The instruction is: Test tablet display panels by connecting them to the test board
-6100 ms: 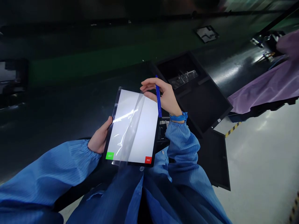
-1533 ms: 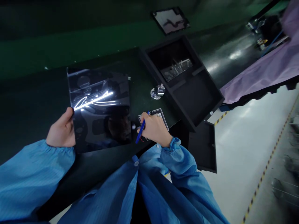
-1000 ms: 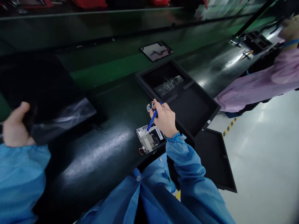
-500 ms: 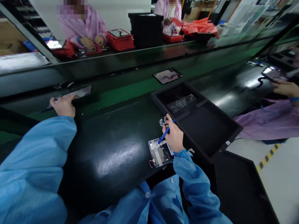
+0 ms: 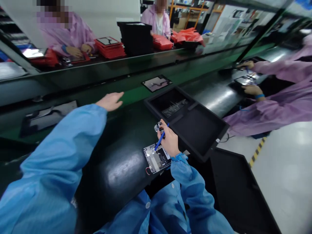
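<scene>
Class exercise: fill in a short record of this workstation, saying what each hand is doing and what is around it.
Setting: dark conveyor bench on a factory line
Right hand: grips a blue pen, above a circuit board
Left hand: open, holding nothing, over the bench
Nearby: black foam tray beside the right hand; small metal counter at its fingertips
Co-workers: people in pink gowns across the bench and to the right

You have, ahead: one long black-and-green conveyor bench (image 5: 209,97); beyond it, a white wall (image 5: 104,16) and orange shelving racks (image 5: 187,9). To your right: pale floor (image 5: 282,175), yellow-and-black hazard tape (image 5: 256,151).
</scene>
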`<move>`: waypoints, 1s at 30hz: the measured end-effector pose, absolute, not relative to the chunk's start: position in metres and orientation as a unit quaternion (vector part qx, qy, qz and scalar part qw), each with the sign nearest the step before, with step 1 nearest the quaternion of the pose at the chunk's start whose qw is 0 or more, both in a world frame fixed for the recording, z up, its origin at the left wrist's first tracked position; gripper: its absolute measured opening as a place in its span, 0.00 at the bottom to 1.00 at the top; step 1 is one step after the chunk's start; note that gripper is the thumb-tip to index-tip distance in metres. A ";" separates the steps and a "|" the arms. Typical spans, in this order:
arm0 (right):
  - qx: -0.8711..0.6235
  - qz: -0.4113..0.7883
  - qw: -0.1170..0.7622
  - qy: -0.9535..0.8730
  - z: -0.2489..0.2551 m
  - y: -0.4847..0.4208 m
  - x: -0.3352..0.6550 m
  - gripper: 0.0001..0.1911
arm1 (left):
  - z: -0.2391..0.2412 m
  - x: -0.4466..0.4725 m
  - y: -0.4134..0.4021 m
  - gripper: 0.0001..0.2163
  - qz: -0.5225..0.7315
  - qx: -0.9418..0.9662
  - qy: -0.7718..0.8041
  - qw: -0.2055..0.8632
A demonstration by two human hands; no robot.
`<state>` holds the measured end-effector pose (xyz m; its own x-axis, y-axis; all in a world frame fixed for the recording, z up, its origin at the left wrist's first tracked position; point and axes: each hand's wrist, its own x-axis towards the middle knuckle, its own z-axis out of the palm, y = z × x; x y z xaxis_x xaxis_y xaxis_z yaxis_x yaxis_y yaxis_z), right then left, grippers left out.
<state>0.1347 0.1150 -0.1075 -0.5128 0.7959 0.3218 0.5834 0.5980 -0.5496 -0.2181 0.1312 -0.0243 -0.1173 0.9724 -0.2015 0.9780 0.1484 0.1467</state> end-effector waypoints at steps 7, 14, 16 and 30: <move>-0.515 0.126 0.376 -0.760 -0.075 0.097 0.208 0.11 | -0.080 -0.041 0.236 0.34 -0.063 0.738 0.653 0.157; -0.724 0.088 0.309 -0.610 -0.105 0.109 0.305 0.40 | -0.097 0.005 0.246 0.43 -0.109 0.725 0.671 0.113; -0.743 0.176 0.301 -0.570 -0.123 0.111 0.318 0.47 | -0.088 0.008 0.242 0.36 -0.099 0.745 0.652 0.095; -0.700 0.334 0.491 -0.396 -0.151 0.110 0.316 0.41 | -0.008 -0.067 0.250 0.26 0.043 0.675 0.736 0.011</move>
<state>0.3156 0.1096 -0.1511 0.4628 0.8830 -0.0785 0.2264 -0.2033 -0.9526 -0.0671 0.2501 -0.0085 -0.0876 0.9953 0.0423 0.9933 0.0841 0.0790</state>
